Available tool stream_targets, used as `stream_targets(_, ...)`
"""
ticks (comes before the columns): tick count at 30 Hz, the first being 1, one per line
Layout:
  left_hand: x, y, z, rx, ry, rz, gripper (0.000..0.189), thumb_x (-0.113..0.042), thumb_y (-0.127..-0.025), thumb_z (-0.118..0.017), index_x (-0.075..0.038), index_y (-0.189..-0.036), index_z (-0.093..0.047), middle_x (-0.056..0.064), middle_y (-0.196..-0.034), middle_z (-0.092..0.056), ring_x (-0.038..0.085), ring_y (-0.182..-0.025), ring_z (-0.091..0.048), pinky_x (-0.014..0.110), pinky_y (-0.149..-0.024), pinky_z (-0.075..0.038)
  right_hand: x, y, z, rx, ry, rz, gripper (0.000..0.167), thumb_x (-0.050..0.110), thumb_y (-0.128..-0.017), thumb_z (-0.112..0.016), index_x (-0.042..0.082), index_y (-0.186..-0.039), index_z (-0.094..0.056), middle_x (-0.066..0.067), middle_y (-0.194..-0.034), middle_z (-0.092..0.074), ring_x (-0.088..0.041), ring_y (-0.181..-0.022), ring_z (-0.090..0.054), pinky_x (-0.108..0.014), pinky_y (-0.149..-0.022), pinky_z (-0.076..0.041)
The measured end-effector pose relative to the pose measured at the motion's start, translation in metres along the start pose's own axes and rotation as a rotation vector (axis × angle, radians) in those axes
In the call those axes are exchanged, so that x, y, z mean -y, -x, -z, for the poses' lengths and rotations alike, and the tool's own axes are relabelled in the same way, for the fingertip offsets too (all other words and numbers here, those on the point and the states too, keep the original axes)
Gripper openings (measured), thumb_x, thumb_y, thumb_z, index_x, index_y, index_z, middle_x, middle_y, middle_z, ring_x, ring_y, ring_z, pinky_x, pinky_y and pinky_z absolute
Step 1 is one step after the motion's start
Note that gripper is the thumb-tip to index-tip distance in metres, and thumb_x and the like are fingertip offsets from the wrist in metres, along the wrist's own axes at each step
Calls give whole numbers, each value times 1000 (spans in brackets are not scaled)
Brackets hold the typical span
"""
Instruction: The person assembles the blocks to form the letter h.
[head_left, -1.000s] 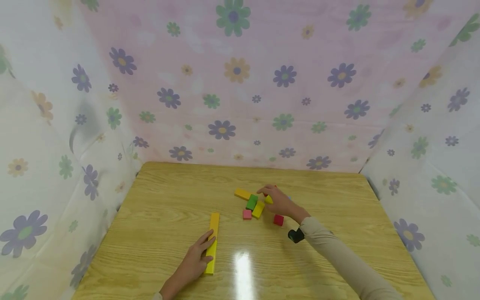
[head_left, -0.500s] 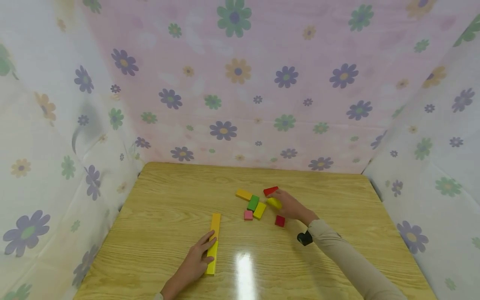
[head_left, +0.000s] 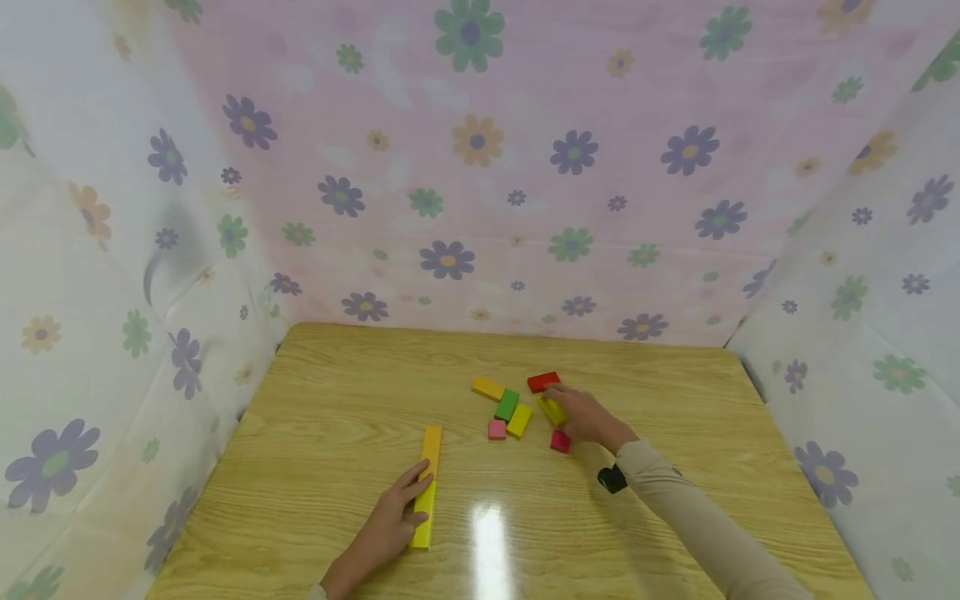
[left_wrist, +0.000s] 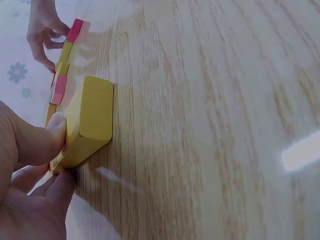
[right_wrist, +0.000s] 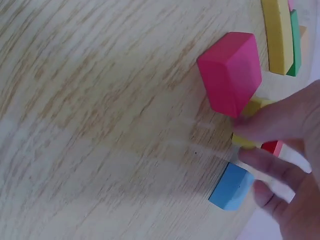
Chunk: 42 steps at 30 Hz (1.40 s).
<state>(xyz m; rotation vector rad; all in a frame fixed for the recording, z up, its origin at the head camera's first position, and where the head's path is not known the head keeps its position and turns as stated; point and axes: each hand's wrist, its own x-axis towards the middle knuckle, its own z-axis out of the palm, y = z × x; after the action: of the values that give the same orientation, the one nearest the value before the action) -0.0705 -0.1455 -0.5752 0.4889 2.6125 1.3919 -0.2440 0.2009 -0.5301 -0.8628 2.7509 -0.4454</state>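
Note:
In the head view my left hand (head_left: 386,521) lies at a row made of a yellow block (head_left: 423,518) and an orange block (head_left: 431,446), set end to end. Close up, its thumb and fingers hold the yellow block's sides. Farther right, my right hand (head_left: 581,412) pinches another yellow block (head_left: 551,409) between thumb and fingers; part of that block is hidden by them. A red block (head_left: 543,382) sits just behind it. Nearer me is a crimson block (head_left: 560,442). A blue block (right_wrist: 231,187), seen in the right wrist view, stands beside the right fingertips.
Left of the right hand lie an orange block (head_left: 488,388), a green block (head_left: 507,405), a yellow block (head_left: 519,421) and a pink block (head_left: 497,430), clustered together. Flowered cloth (head_left: 480,225) walls the wooden table (head_left: 337,392) at the back and both sides.
My right hand has moved slightly right and toward me, and the yellow block at its fingers has shifted and turned. The red block behind has come into view. The left hand stays in place.

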Motion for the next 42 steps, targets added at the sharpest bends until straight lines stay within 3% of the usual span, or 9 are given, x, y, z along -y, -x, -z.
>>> stream_targets(3,0,0,0,-1,10,-7,58,8,-83,-64,9,-137,-42,19,-151,-27,43,-133,-29,46,-100,-37,1,0,1,12,-9,9,61,-14,-71,-60,5,-129,-55,-15,-136,-49,-35,-111,-54,-50,-90,-49)
stream_targets(8,0,1,0,-5,14,11,58,8,-83,-65,8,-137,-43,17,-151,-27,41,-134,-29,43,-101,-38,4,-3,2,31,-37,14,54,-13,-69,-59,8,-120,-58,-8,-122,-54,-21,-84,-51,-34,-73,-51)
stream_targets(16,2,1,0,-5,24,22,58,8,-83,-65,6,-137,-43,15,-152,-27,39,-135,-29,42,-102,-38,-1,-8,1,-16,-62,44,39,-5,-74,-70,0,-111,-61,-10,-108,-60,-21,-86,-52,-38,-79,-52)
stream_targets(21,3,0,0,-13,25,9,58,8,-82,-65,7,-136,-44,16,-151,-28,41,-134,-30,43,-101,-38,0,-9,6,-38,-109,22,42,4,-74,-76,-1,-113,-61,-12,-112,-60,-23,-89,-54,-38,-79,-53)
stream_targets(24,3,0,0,-22,14,3,58,9,-82,-66,7,-136,-45,17,-151,-29,41,-133,-31,44,-100,-38,3,-11,11,-48,-163,7,45,4,-73,-75,0,-116,-61,-11,-111,-60,-22,-86,-54,-36,-74,-53)
stream_targets(30,1,-1,0,-33,7,1,58,10,-81,-66,8,-135,-45,17,-150,-29,42,-133,-31,45,-100,-38,10,-19,19,-97,-178,80,41,2,-74,-72,-3,-113,-62,-14,-109,-59,-26,-82,-55,-33,-68,-51)
stream_targets(42,0,-1,0,-23,15,13,57,9,-82,-66,9,-135,-45,17,-151,-29,42,-134,-31,44,-101,-37,35,-38,26,-101,-222,89,41,11,-79,-72,-1,-116,-61,-11,-111,-56,-19,-79,-53,-29,-67,-50)
